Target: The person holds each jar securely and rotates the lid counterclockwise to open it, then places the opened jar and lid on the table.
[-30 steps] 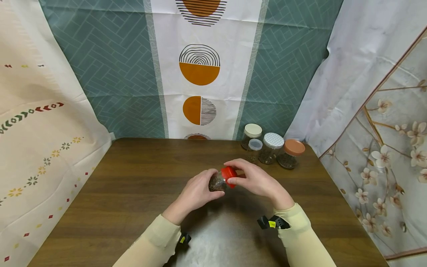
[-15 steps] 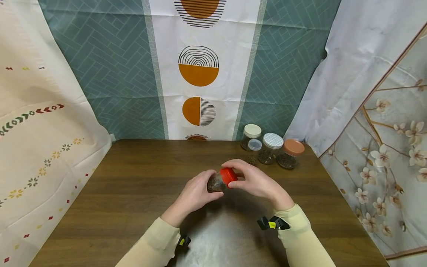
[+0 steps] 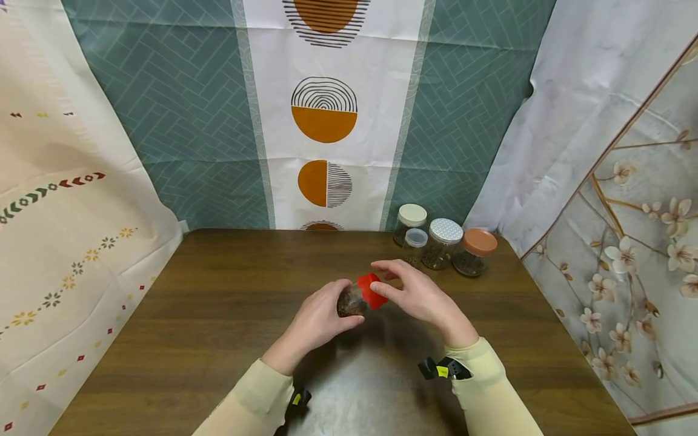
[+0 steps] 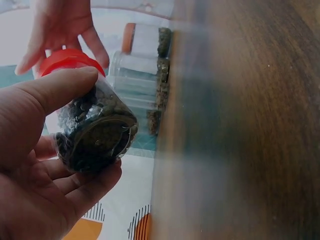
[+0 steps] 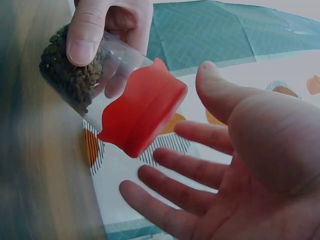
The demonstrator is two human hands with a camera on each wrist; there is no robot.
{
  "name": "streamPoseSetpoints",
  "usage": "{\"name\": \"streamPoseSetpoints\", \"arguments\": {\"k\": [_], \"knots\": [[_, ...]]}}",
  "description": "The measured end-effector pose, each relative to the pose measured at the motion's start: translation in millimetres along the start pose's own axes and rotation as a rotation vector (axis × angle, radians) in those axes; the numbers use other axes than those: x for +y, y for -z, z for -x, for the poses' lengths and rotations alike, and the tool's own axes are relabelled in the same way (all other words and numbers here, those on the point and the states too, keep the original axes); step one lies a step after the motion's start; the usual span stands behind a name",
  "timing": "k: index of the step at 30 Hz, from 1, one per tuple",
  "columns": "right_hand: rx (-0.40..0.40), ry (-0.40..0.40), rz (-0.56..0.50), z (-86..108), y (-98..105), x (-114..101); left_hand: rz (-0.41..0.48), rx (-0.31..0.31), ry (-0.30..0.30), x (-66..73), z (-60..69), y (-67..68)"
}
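A clear jar (image 3: pixel 350 300) of dark brown pellets is tilted sideways above the table, its scalloped red lid (image 3: pixel 372 290) towards the right. My left hand (image 3: pixel 322 315) grips the jar's body, thumb on one side and fingers round the other, as the left wrist view shows at the jar base (image 4: pixel 97 142). Just beyond the lid is my right hand (image 3: pixel 417 293). In the right wrist view, the right hand (image 5: pixel 240 155) has its fingers spread and its thumb off the red lid (image 5: pixel 145 107), with a gap between them.
At the table's back right corner stand several lidded jars: a cream-lidded jar (image 3: pixel 411 215), a small jar with a translucent lid (image 3: pixel 415 238), a patterned-lid jar (image 3: pixel 445 232) and an orange-lidded jar (image 3: pixel 478 242). Patterned cloths hang behind and beside the brown table (image 3: pixel 234 290).
My right hand held the red lid in the earlier frames; now its fingers have spread and come off it. The left hand keeps its grip on the jar, nearly still.
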State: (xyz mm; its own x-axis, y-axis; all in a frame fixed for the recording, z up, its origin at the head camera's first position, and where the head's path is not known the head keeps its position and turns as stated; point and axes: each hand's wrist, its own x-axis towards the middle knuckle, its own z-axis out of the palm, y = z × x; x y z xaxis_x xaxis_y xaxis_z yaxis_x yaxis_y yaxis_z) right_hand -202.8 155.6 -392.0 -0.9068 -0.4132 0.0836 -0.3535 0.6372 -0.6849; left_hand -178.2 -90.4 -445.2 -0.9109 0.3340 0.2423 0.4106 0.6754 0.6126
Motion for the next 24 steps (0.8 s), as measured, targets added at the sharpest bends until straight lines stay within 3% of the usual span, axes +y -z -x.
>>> {"name": "streamPoseSetpoints", "arguments": {"k": [11, 24], "knots": [[-0.079, -0.027, 0.021, 0.9, -1.0, -0.5, -0.014, -0.015, 0.015, 1.1, 4.7, -2.8], [-0.129, 0.098, -0.033, 5.7, 2.5, 7.3, -0.025, -0.026, 0.011, 0.4, 7.6, -3.5]]}}
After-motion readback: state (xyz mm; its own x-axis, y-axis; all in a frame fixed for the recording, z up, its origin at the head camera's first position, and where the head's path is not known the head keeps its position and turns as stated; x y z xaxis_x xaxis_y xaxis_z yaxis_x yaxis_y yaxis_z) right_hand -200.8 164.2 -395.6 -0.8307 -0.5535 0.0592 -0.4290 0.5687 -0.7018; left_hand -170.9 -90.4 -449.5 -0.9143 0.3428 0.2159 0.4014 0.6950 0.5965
